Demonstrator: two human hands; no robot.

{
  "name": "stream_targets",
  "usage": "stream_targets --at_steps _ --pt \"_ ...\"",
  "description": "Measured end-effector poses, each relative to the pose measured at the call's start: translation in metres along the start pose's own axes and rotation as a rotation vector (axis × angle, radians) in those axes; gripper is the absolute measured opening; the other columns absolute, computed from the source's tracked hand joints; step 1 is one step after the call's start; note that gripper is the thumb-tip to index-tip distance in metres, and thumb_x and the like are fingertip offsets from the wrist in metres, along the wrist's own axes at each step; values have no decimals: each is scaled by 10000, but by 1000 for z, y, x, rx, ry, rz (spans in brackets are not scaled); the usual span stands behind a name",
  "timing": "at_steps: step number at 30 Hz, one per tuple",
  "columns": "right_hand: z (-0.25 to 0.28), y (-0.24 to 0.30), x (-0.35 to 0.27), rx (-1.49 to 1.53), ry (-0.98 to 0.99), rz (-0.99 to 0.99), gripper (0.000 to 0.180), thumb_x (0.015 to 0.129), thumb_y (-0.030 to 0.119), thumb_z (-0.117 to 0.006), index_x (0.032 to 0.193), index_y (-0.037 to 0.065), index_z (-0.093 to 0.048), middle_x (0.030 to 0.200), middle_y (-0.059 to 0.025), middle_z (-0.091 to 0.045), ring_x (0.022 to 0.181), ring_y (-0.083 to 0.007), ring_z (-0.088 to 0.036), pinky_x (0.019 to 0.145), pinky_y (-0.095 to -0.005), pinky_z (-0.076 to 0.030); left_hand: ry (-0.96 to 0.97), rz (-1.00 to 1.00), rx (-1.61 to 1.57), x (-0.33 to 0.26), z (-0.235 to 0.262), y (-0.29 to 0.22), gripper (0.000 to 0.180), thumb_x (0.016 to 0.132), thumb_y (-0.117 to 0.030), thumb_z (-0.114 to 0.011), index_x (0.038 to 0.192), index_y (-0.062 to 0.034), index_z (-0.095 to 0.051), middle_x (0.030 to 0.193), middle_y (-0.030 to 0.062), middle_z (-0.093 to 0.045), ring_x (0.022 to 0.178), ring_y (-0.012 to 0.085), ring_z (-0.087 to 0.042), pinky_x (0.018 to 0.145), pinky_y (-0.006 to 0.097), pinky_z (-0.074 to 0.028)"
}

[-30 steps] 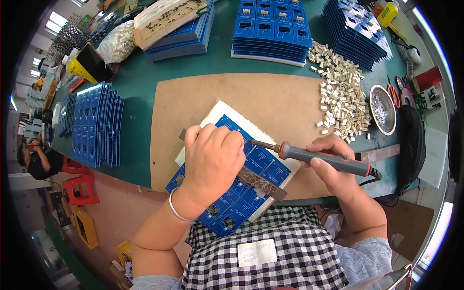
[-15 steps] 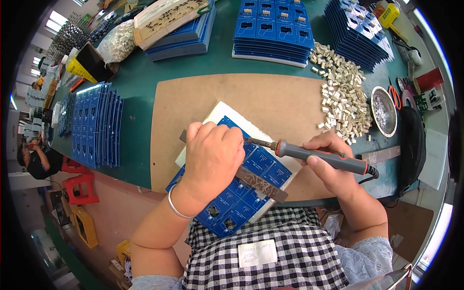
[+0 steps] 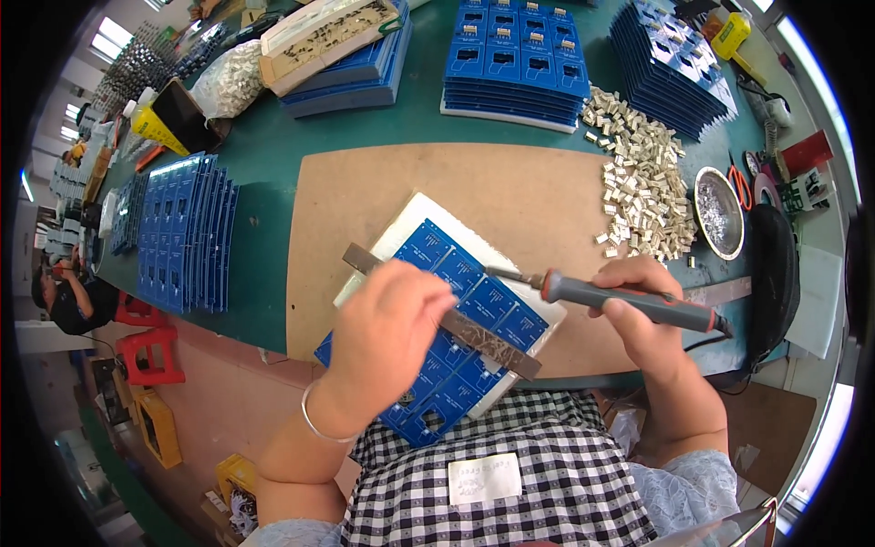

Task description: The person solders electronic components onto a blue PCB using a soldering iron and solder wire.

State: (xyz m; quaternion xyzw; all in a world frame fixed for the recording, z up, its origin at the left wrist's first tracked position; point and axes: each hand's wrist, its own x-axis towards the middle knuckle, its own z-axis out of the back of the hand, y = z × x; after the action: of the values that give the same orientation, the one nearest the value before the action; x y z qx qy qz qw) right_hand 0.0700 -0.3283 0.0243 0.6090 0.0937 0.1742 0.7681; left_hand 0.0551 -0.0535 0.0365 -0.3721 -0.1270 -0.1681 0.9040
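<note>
A blue circuit board panel [image 3: 474,310] lies tilted on a white pad [image 3: 415,214] on the brown work mat [image 3: 365,201]. A dark metal bar [image 3: 483,337] runs across the panel. My left hand [image 3: 387,333] presses down on the bar and panel, fingers curled; what it pinches is hidden. My right hand [image 3: 643,314] grips a grey-handled soldering iron [image 3: 620,301] with an orange collar, its tip touching the panel near the middle.
Stacks of blue boards stand at the left [image 3: 182,232], back [image 3: 515,59] and back right [image 3: 670,68]. A heap of small beige parts [image 3: 638,187] and a metal bowl [image 3: 720,214] lie right of the mat. Another person [image 3: 68,301] sits far left.
My left hand has slid slightly toward me along the bar. The soldering iron tip has shifted a little left on the panel.
</note>
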Motion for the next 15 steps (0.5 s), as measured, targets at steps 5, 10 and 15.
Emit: stream_targets --at_steps 5,10,15 --pt "-34 2 -21 409 -133 245 427 899 313 -648 1213 52 -523 952 -187 -683 737 -199 -644 684 -312 -529 27 -203 -194 -23 -14 -33 250 712 -60 -773 902 -74 -611 785 89 -608 635 232 -598 523 307 -484" --pt "-54 10 -20 294 -17 289 249 818 -25 -684 1046 40 -608 868 -118 -681 757 -215 -666 668 -312 -534 21 -314 -268 -25 -24 -43 165 752 -54 -658 911 -38 -615 828 82 -576 669 211 -608 532 292 -507" --pt "-52 9 -13 18 -46 340 309 762 -35 -713 1028 89 -616 773 -63 -630 671 -213 -622 583 -320 -488 -13 -295 -254 -26 -21 -43 293 660 -38 -800 885 -55 -614 807 84 -597 627 221 -602 518 295 -491"
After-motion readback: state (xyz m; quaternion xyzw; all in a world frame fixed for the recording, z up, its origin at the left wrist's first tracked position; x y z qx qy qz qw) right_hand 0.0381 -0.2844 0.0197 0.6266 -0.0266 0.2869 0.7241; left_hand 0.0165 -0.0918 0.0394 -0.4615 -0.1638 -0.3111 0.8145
